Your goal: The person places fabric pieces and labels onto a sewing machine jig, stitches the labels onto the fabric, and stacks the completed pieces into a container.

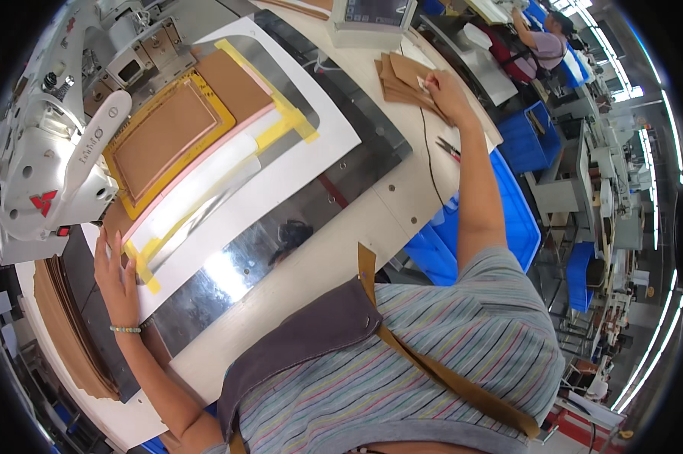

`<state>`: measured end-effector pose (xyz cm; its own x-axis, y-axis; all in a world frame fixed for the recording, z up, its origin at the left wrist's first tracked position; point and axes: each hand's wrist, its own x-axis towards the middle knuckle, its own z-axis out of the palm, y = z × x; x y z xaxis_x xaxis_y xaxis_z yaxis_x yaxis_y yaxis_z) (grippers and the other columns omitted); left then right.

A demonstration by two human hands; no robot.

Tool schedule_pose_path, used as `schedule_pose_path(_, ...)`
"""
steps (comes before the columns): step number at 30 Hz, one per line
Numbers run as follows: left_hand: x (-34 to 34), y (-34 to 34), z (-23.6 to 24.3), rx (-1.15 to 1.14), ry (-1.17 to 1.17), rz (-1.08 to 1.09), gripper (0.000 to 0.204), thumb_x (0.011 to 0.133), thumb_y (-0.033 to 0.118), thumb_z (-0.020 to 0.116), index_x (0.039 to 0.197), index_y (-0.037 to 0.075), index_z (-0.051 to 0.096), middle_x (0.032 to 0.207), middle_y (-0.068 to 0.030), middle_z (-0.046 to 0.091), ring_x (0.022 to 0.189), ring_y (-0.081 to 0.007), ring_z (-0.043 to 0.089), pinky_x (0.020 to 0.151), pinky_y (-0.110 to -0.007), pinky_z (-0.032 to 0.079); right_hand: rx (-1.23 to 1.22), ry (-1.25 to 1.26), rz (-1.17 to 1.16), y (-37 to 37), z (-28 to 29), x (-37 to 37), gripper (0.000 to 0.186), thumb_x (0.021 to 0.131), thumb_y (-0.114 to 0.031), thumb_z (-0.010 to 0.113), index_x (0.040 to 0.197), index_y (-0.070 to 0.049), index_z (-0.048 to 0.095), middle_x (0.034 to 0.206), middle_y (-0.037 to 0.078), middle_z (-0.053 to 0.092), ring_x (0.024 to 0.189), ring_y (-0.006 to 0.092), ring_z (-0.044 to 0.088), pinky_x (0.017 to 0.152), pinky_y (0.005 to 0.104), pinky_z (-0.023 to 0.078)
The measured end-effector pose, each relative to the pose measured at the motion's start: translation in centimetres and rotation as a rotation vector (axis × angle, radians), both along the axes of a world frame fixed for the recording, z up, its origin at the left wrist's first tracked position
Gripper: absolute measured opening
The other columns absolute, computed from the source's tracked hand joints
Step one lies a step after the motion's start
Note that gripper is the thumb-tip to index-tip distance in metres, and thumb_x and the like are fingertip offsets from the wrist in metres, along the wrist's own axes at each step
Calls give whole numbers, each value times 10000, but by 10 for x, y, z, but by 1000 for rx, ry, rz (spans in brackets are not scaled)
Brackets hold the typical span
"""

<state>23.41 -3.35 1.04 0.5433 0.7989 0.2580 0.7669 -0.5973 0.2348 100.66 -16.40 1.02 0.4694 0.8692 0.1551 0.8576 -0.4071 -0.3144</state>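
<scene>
My left hand [116,276] rests with fingers apart at the lower left end of a brown piece [244,83] on a white sheet [328,130]. A yellow template [222,111] with a brown inner panel lies on that piece, beside a pink strip, clear film and yellow tape. The white sewing machine [35,193] stands at the left over the work. My right hand [441,89] is closed on the top of a pile of brown cut pieces [394,79] at the back right, with a small white bit at its fingertips.
A control screen [368,17] stands at the back. Pincers [449,148] and a cable lie on the table's right. Blue bins [525,136] are beyond it. Stacked brown sheets [65,325] lie at the left. A co-worker [546,47] sits at upper right.
</scene>
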Motion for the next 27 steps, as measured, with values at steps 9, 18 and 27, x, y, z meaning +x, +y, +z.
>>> schedule_pose_path(9, 2, -2, 6, -23, 1, 49, 638, 1002, 170, 616, 1622, 100, 478, 1714, -194, 379, 1592, -382, 334, 1286, -500, 258, 302, 95, 237, 25, 91, -83, 114, 968, -124, 678, 986, -19, 637, 980, 162, 651, 976, 359, 613, 879, 453, 486)
schedule_pose_path(18, 8, 5, 22, -28, 7, -4, 653, 963, 71, 633, 1596, 43, 474, 1627, -178, 494, 1557, -442, 347, 1281, -523, 291, 317, 167, 987, 178, 86, -305, 195, 976, -159, 621, 1087, -120, 776, 1018, 83, 713, 1077, 302, 632, 959, 428, 511)
schedule_pose_path(27, 36, 39, 23, 11, 88, -63, 526, 1016, 101, 564, 1527, -14, 512, 1455, -258, 588, 1427, -518, 426, 1246, -543, 323, 137, -6, 1005, 246, 47, -415, 373, 848, -15, 609, 1081, -166, 858, 1109, 101, 792, 1085, 314, 717, 926, 451, 588)
